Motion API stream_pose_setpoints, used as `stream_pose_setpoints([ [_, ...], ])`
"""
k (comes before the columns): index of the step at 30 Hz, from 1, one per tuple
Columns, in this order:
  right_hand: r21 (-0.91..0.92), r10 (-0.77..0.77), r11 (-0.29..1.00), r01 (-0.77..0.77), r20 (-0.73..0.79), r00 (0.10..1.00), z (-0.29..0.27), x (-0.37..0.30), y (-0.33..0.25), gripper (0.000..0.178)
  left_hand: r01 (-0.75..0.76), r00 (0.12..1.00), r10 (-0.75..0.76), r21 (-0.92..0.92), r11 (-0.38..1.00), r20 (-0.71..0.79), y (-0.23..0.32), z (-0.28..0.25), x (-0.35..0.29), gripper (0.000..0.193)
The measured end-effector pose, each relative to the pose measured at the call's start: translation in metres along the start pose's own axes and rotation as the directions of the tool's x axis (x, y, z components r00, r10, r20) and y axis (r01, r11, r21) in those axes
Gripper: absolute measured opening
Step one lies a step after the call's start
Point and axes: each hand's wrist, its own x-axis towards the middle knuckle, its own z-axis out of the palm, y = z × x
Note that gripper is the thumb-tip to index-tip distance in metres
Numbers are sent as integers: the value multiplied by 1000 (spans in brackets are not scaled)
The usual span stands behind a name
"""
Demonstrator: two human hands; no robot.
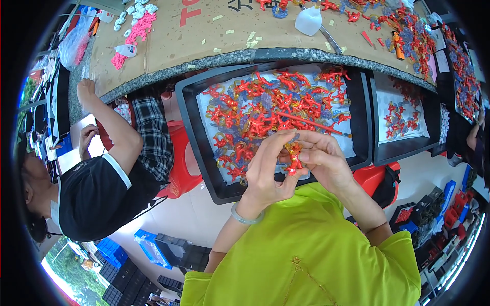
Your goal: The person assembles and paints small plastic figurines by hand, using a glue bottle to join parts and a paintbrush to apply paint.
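Note:
Between both my hands is a small red figurine (295,164) with translucent yellow at its top. My left hand (266,171), with a pale bangle at the wrist, pinches it from one side. From the other side the fingers of my right hand (325,157) close on it as well; some fingertips are hidden behind it. Just beyond my hands, a black tray (191,112) lined with white sheet holds many red, yellow and bluish figurines (245,109). A thin red brush (314,124) lies across them.
Cardboard covers the worktable (173,46), where a white bottle (308,21), a glue bottle (126,50), pink pieces (140,29) and more figurines (416,38) lie. A second black tray (403,148) adjoins on the right. At left sits a co-worker (97,194) near a red stool (181,163).

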Motion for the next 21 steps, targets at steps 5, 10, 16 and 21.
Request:
stream_pose_setpoints([
  [5,19,-10,1000,10,-2,1000,0,-1,1,44,-3,1000,3,21,1000,-13,1,1,-2,61],
  [10,42,-28,999,30,-33,999,1,-1,2,41,-28,1000,28,-3,1000,9,2,0,0,54],
  [16,68,-32,997,36,-64,997,1,1,5,36,-17,999,19,55,998,-31,2,1,-1,63],
  [21,73,-3,997,8,-61,998,-1,1,7,34,-19,1000,19,-10,1000,-7,4,-2,0,57],
])
